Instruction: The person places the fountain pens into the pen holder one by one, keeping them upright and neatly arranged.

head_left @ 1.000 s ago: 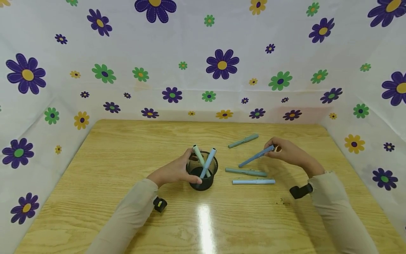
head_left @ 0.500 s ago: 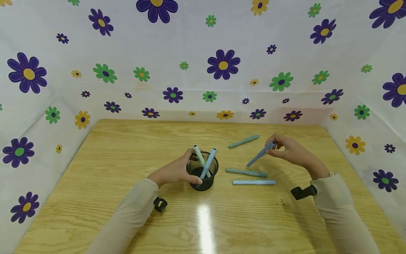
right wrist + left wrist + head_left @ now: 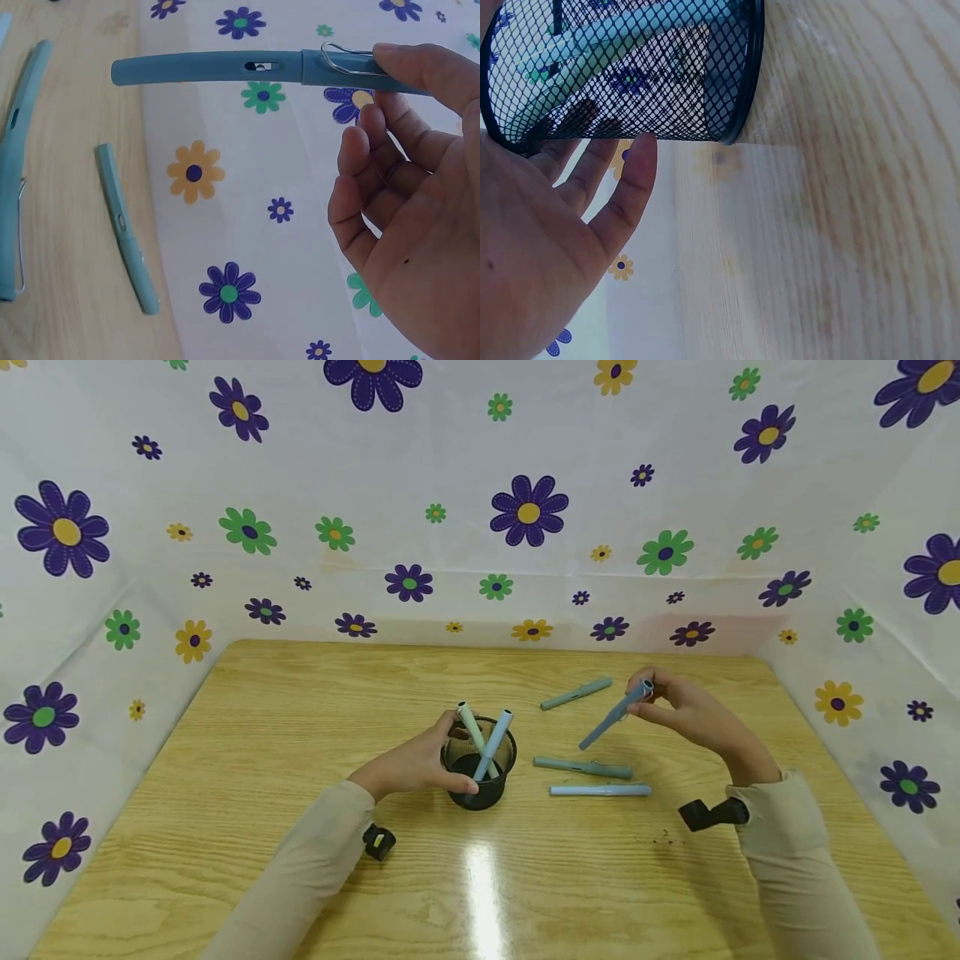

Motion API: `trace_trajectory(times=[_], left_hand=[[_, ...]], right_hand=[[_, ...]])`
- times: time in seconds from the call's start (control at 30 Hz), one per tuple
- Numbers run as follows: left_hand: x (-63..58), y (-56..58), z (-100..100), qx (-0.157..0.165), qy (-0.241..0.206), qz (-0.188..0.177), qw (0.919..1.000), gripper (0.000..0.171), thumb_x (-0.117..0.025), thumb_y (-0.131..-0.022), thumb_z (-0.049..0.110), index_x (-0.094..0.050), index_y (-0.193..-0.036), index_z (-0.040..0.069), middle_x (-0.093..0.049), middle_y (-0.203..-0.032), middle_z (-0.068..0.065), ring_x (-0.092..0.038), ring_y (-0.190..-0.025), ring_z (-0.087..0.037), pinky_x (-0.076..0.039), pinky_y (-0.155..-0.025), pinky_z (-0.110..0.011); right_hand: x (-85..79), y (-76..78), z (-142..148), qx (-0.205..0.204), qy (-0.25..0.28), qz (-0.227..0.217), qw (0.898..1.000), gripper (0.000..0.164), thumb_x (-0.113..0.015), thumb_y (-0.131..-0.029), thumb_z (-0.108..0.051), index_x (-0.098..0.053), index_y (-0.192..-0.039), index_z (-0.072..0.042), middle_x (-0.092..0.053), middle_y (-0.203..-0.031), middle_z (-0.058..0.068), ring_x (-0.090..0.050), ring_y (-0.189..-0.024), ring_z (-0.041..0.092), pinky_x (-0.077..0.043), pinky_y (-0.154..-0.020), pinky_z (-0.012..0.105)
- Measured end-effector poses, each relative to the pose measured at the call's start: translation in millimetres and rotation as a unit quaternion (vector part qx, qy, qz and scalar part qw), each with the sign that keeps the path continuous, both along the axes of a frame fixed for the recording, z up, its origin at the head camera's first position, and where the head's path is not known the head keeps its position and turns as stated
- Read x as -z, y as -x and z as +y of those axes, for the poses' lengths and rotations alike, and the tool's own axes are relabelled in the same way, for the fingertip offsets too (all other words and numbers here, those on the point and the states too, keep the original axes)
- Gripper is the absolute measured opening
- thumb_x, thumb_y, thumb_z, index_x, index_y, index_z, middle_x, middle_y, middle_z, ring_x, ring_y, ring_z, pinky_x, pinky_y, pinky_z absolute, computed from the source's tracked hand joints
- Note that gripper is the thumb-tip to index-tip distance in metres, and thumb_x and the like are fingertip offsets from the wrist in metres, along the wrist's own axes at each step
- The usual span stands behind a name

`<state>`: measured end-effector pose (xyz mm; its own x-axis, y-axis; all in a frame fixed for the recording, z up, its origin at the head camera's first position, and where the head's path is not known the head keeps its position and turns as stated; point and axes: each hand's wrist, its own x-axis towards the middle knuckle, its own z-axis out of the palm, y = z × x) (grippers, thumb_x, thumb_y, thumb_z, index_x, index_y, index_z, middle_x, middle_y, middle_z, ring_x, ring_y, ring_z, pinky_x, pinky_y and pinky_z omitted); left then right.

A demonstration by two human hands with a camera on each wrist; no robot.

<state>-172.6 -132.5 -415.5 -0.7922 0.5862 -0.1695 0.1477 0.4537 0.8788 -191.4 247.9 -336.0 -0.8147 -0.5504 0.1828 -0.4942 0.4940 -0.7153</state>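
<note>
My left hand (image 3: 412,766) grips the black mesh pen cup (image 3: 487,795) from its left side, thumb in front and fingers behind. Inside the cup a pale green pen (image 3: 469,723) and a light blue pen (image 3: 493,745) lean crosswise, cap ends up. Above the table, my right hand (image 3: 686,714) pinches a blue pen (image 3: 611,720) by its clip end between thumb and fingers. The pen slants down to the left. In the right wrist view its metal clip and small barrel window (image 3: 262,66) show, with the thumb resting at the clip.
On the wood table (image 3: 247,860), right of the cup, lie a grey-green pen (image 3: 576,693) at the back, another green pen (image 3: 583,767), and a light blue pen (image 3: 600,790) nearer the front. A flower-printed cloth (image 3: 420,460) walls the back and sides.
My right hand has lifted the blue pen and moved slightly right and up, its lower tip rising off the table. The left hand stays on the cup.
</note>
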Motion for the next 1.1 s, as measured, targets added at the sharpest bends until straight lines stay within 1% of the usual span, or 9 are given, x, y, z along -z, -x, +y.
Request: trace_trajectory(times=[0.13, 0.33, 0.53, 0.7, 0.8, 0.97, 1.1], left_hand=[[-0.4, 0.1, 0.2, -0.001, 0.001, -0.002, 1.0, 0.103, -0.081, -0.074, 0.046, -0.017, -0.149, 0.019, -0.013, -0.16, -0.014, -0.017, -0.148, -0.035, -0.022, -0.114, -0.06], [-0.7, -0.7, 0.0, -0.006, 0.007, -0.003, 0.9999, 0.104, -0.081, -0.074, 0.045, -0.015, -0.15, 0.019, -0.014, -0.16, -0.015, -0.017, -0.148, -0.035, -0.022, -0.114, -0.06], [-0.6, -1.4, 0.2, -0.011, 0.01, -0.008, 0.9999, 0.108, -0.081, -0.073, 0.047, -0.013, -0.151, 0.018, -0.016, -0.159, -0.016, -0.018, -0.147, -0.034, -0.022, -0.114, -0.059], [-0.9, -1.5, 0.0, -0.009, 0.006, -0.006, 0.9999, 0.107, -0.081, -0.073, 0.047, -0.014, -0.151, 0.017, -0.019, -0.158, -0.016, -0.02, -0.147, -0.034, -0.023, -0.114, -0.059], [-0.9, -1.4, -0.2, -0.007, 0.008, -0.003, 0.9999, 0.107, -0.081, -0.073, 0.049, -0.014, -0.151, 0.018, -0.017, -0.159, -0.016, -0.019, -0.147, -0.034, -0.023, -0.114, -0.059], [-0.1, -0.8, -0.5, -0.005, 0.014, -0.003, 0.9999, 0.108, -0.08, -0.073, 0.051, -0.013, -0.151, 0.019, -0.014, -0.16, -0.015, -0.017, -0.148, -0.034, -0.023, -0.114, -0.059], [-0.4, -0.9, -0.7, -0.007, 0.02, -0.003, 0.9998, 0.11, -0.08, -0.072, 0.053, -0.011, -0.152, 0.019, -0.012, -0.161, -0.016, -0.017, -0.148, -0.034, -0.022, -0.114, -0.059]], right_hand=[[-5.3, -0.3, -4.2, -0.02, 0.027, -0.003, 0.999, 0.008, -0.055, -0.095, 0.0, -0.053, -0.101, -0.002, -0.052, -0.096, -0.005, -0.053, -0.084, 0.008, -0.046, -0.073, 0.021], [-11.9, -0.6, -14.8, -0.053, 0.062, 0.016, 0.997, 0.01, -0.055, -0.093, 0.006, -0.053, -0.1, 0.0, -0.051, -0.094, -0.007, -0.05, -0.082, 0.008, -0.044, -0.074, 0.019], [-17.7, -0.2, -25.5, -0.067, 0.063, 0.023, 0.996, 0.009, -0.055, -0.093, 0.005, -0.053, -0.1, -0.001, -0.051, -0.097, -0.007, -0.049, -0.084, 0.008, -0.041, -0.073, 0.022], [-22.5, 2.1, -36.2, -0.091, 0.074, 0.029, 0.993, 0.008, -0.054, -0.094, 0.005, -0.053, -0.099, -0.002, -0.049, -0.096, -0.006, -0.048, -0.082, 0.01, -0.038, -0.07, 0.025], [-24.2, 3.2, -43.5, -0.106, 0.082, 0.04, 0.99, 0.008, -0.056, -0.093, 0.004, -0.054, -0.098, -0.002, -0.049, -0.096, -0.005, -0.047, -0.079, 0.01, -0.038, -0.069, 0.025], [-26.6, 5.0, -55.5, -0.124, 0.086, 0.049, 0.987, 0.009, -0.057, -0.093, 0.003, -0.053, -0.099, -0.001, -0.05, -0.094, -0.005, -0.046, -0.082, 0.01, -0.04, -0.074, 0.023], [-29.3, 5.8, -65.4, -0.127, 0.075, 0.05, 0.988, 0.008, -0.059, -0.093, 0.0, -0.054, -0.1, -0.002, -0.05, -0.094, -0.006, -0.047, -0.085, 0.009, -0.042, -0.078, 0.022]])
